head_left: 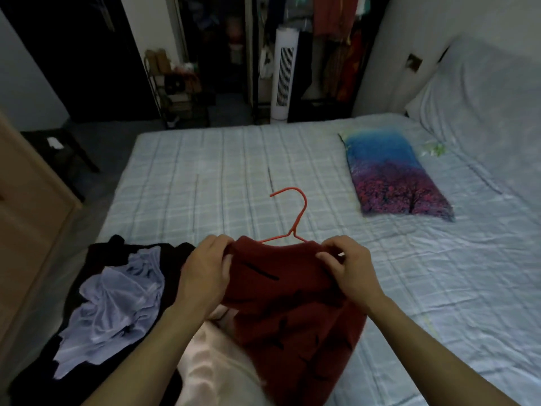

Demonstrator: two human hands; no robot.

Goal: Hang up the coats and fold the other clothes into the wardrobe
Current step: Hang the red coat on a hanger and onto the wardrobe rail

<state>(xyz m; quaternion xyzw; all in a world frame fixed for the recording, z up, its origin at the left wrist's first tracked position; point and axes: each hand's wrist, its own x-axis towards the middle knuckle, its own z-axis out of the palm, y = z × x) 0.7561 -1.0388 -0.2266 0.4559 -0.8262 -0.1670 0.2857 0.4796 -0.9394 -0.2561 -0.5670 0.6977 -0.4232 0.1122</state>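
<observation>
Both hands hold a dark red garment (292, 312) up over the near edge of the bed (222, 177). The left hand (205, 273) grips the garment's left shoulder, fingers (225, 266) curled over the fabric's top edge. The right hand (348, 268) pinches the right shoulder, its fingers bent and bunching the cloth under the thumb. Between the two sets of fingers, an orange-red wire hanger (292, 218) rises out of the garment's neck; its arms disappear under the fabric just inside each grip, and its hook stands tilted above and beyond the fingertips. The rest of the garment hangs below the fingers toward the person, with small dark marks across it.

Left of the left-hand fingers, a crumpled pale lilac garment (117, 306) lies on top of black clothing (96, 253) on the bed. Below the left wrist a shiny pale pink cloth (210, 367) is partly covered by the red garment. Well beyond the right-hand fingers lies a blue-and-purple pillow (392, 177). Farther off, past the bed, an open wardrobe (336, 48) shows hanging clothes, with a white tower fan (285, 74) beside it.
</observation>
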